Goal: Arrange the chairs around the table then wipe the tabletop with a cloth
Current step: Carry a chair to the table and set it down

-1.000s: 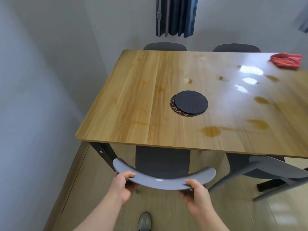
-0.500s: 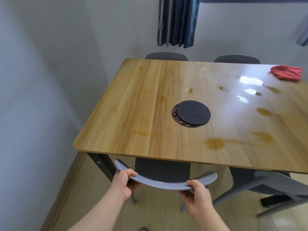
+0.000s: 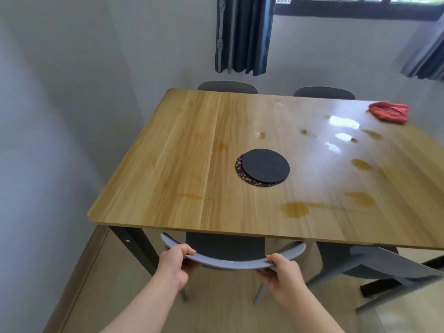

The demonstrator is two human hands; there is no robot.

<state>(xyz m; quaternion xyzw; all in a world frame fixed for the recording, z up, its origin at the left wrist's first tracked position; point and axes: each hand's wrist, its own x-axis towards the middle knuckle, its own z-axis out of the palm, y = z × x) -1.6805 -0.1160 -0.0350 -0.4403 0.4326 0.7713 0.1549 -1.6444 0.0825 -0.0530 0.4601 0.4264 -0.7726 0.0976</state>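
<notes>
A grey chair (image 3: 230, 260) stands at the near left side of the wooden table (image 3: 182, 164), its dark seat tucked under the tabletop. My left hand (image 3: 176, 263) grips the curved backrest near its left end. My right hand (image 3: 282, 272) grips the same backrest near its right end. A second grey chair (image 3: 389, 263) stands askew at the near right, turned away from the table. Two more chair backs (image 3: 227, 86) (image 3: 324, 92) show behind the far edge. A red cloth (image 3: 389, 111) lies crumpled at the far right of the top. Brown spill stains (image 3: 294, 209) dot the surface.
Two stacked round dark mats (image 3: 264, 167) lie near the table's middle. A black table leg (image 3: 134, 248) stands just left of the held chair. A grey wall runs close along the left. Dark curtains (image 3: 242, 34) hang behind the table. The floor is light wood.
Both hands have pushed the chair forward, so its seat and backrest sit further under and closer to the table edge. The view has tilted up, showing the window.
</notes>
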